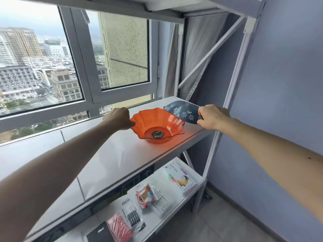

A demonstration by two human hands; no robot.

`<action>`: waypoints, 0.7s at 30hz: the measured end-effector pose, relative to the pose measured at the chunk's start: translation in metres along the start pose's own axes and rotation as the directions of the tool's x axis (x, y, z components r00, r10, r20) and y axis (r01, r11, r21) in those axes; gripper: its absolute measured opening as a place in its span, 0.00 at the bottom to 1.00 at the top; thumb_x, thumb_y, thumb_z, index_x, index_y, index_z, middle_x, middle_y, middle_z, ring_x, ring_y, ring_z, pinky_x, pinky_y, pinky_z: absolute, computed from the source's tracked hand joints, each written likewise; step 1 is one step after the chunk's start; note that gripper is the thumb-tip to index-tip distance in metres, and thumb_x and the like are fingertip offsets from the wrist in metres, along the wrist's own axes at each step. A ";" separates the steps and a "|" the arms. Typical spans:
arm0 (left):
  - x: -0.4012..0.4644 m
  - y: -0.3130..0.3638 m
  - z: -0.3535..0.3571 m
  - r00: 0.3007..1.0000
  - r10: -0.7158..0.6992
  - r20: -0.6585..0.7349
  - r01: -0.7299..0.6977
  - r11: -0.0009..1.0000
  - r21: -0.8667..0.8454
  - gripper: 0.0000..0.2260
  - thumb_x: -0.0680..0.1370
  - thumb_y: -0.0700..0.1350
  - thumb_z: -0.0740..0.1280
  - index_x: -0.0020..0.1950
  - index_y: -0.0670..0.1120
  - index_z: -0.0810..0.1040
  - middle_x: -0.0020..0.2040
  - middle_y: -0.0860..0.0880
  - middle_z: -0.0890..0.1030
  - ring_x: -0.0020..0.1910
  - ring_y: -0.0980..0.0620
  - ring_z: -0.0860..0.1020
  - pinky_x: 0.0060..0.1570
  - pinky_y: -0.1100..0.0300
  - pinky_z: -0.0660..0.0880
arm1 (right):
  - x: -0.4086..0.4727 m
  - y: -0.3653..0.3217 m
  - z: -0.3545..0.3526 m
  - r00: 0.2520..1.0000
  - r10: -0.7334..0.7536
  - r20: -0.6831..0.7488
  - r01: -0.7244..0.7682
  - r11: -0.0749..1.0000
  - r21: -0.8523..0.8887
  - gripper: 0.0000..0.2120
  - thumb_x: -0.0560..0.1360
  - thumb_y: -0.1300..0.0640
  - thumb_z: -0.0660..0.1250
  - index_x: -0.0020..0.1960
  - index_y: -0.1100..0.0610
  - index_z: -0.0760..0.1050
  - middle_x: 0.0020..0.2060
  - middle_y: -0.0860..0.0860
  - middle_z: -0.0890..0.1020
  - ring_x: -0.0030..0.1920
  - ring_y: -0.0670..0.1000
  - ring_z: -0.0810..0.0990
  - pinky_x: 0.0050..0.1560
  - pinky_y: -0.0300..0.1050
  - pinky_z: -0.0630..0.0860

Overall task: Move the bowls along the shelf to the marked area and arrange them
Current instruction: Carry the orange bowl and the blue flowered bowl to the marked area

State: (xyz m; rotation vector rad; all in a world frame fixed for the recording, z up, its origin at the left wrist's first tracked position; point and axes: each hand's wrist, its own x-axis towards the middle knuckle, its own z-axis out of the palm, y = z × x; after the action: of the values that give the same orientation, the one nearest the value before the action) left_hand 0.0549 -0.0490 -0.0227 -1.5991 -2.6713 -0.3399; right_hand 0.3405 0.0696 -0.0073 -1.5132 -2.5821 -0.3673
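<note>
On the low shelf [157, 212], nearest of all, flat packs are laid out: a black book [99, 233], a red pack [118, 227], a pack of black pens [132, 213], a snack bag [145, 196] and a white box with bright colours [180, 177]. What is inside the packs cannot be told for sure.

Above them, the smooth white top shelf [108, 163] is seen, long and flat and a little shiny. The orange bowl [157, 125] is set upright on it, toward the right end. The bowl is made of see-through plastic with a wavy, petal-like rim. Only a small round sticker [157, 134] is seen at its bottom. Its left rim is pinched by the left hand [118, 118], which is closed into a fist around the edge.

Just behind and to the right, the grey-blue bowl [181, 110] is held tilted, with its near edge over the orange rim. White flower shapes are spread over its outer side. Its right rim is gripped by the right hand [214, 117]. What is inside it cannot be seen.

Farther back, a big window [73, 58] with grey frames is seen, with tall buildings beyond.
</note>
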 end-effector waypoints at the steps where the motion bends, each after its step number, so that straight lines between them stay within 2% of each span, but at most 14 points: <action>1: 0.009 0.002 0.003 1.000 -0.016 0.010 0.016 1.000 -0.013 0.15 0.70 0.51 0.69 0.52 0.44 0.81 0.54 0.43 0.82 0.54 0.41 0.78 0.48 0.54 0.76 | 0.008 0.005 0.006 1.000 -0.005 0.009 0.005 1.000 0.001 0.15 0.72 0.50 0.65 0.57 0.55 0.74 0.55 0.55 0.80 0.55 0.59 0.80 0.46 0.49 0.73; 3: 0.022 0.005 0.007 0.999 -0.040 0.017 0.041 0.999 -0.035 0.17 0.69 0.52 0.69 0.53 0.42 0.81 0.55 0.41 0.82 0.55 0.40 0.78 0.50 0.52 0.76 | 0.020 0.013 0.016 1.000 -0.024 0.010 0.024 1.000 0.014 0.21 0.71 0.47 0.68 0.59 0.56 0.72 0.56 0.55 0.80 0.55 0.58 0.79 0.46 0.49 0.73; 6: 0.032 0.012 0.012 0.996 -0.085 0.029 0.086 0.996 -0.024 0.21 0.70 0.52 0.70 0.58 0.40 0.79 0.57 0.41 0.81 0.56 0.41 0.78 0.51 0.52 0.76 | 0.040 0.022 0.031 0.997 -0.076 0.009 0.076 0.997 0.019 0.35 0.64 0.39 0.73 0.62 0.56 0.68 0.59 0.54 0.77 0.58 0.58 0.77 0.51 0.51 0.74; 7: 0.031 0.014 0.014 0.993 -0.110 0.052 0.111 0.994 -0.021 0.22 0.70 0.52 0.70 0.58 0.40 0.78 0.55 0.41 0.81 0.54 0.41 0.78 0.48 0.53 0.77 | 0.044 0.022 0.035 0.995 -0.094 0.018 0.094 0.996 0.009 0.40 0.61 0.36 0.74 0.64 0.56 0.66 0.60 0.54 0.76 0.60 0.58 0.75 0.53 0.52 0.74; 9: 0.027 0.019 0.018 0.980 -0.168 0.105 0.174 0.983 -0.051 0.20 0.71 0.51 0.69 0.55 0.38 0.77 0.44 0.42 0.80 0.42 0.43 0.79 0.36 0.57 0.76 | 0.055 0.024 0.044 0.991 -0.133 0.028 0.133 0.991 -0.006 0.45 0.58 0.33 0.74 0.65 0.56 0.64 0.63 0.54 0.74 0.63 0.58 0.73 0.57 0.53 0.72; 11: 0.023 0.023 0.026 0.957 -0.232 0.174 0.263 0.948 -0.179 0.13 0.72 0.47 0.69 0.47 0.37 0.75 0.37 0.42 0.80 0.34 0.46 0.80 0.30 0.59 0.77 | 0.062 0.025 0.054 0.984 -0.174 0.038 0.173 0.985 0.017 0.46 0.58 0.31 0.73 0.65 0.56 0.63 0.64 0.54 0.74 0.63 0.59 0.74 0.59 0.53 0.72; 13: 0.019 0.026 0.034 0.929 -0.283 0.237 0.352 0.872 -0.339 0.10 0.74 0.43 0.69 0.42 0.37 0.72 0.37 0.39 0.81 0.32 0.45 0.83 0.32 0.54 0.81 | 0.068 0.027 0.062 0.976 -0.215 0.032 0.214 0.976 0.038 0.45 0.60 0.30 0.72 0.66 0.56 0.63 0.64 0.55 0.75 0.62 0.58 0.75 0.58 0.53 0.73; 17: 0.012 0.028 0.040 0.894 -0.341 0.290 0.446 0.739 -0.505 0.07 0.77 0.39 0.66 0.44 0.34 0.73 0.33 0.37 0.82 0.23 0.47 0.82 0.25 0.54 0.81 | 0.076 0.033 0.066 0.956 -0.294 -0.028 0.294 0.955 0.035 0.43 0.63 0.30 0.69 0.65 0.58 0.63 0.62 0.56 0.77 0.59 0.58 0.78 0.54 0.52 0.74; 21: 0.007 0.034 0.042 0.884 -0.389 0.258 0.465 0.696 -0.547 0.06 0.76 0.35 0.64 0.42 0.34 0.74 0.26 0.39 0.82 0.20 0.47 0.81 0.22 0.52 0.80 | 0.083 0.044 0.064 0.937 -0.338 -0.087 0.347 0.927 0.143 0.37 0.69 0.34 0.68 0.66 0.57 0.62 0.61 0.56 0.78 0.57 0.59 0.79 0.45 0.50 0.73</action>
State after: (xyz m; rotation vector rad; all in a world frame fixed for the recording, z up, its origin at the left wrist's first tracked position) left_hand 0.0857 -0.0199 -0.0564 -1.0364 -3.2260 -1.2506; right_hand 0.3384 0.1772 -0.0431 -0.9830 -2.7500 -0.2313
